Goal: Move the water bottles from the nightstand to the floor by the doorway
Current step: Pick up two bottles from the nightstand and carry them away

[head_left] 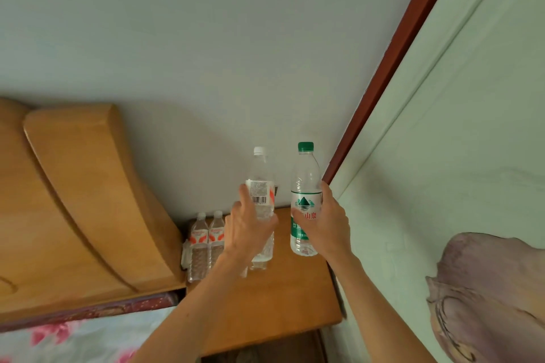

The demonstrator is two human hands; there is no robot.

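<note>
At lower centre of the frame, a white-capped bottle [261,174] was gripped by the left hand [247,230], fingers curled round its middle. Just right of it, the right hand [327,224] gripped a green-capped bottle [305,180] at the label. Both were upright over the wooden nightstand [280,303]. Two more bottles [200,236] stood at its back left, beside the headboard [88,200].

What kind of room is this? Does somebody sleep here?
Most likely a bedroom. There is a curved orange-brown wooden headboard, a pale bedsheet with pink flowers below it, and a small wooden nightstand beside the bed with clear plastic water bottles standing on it.
</note>
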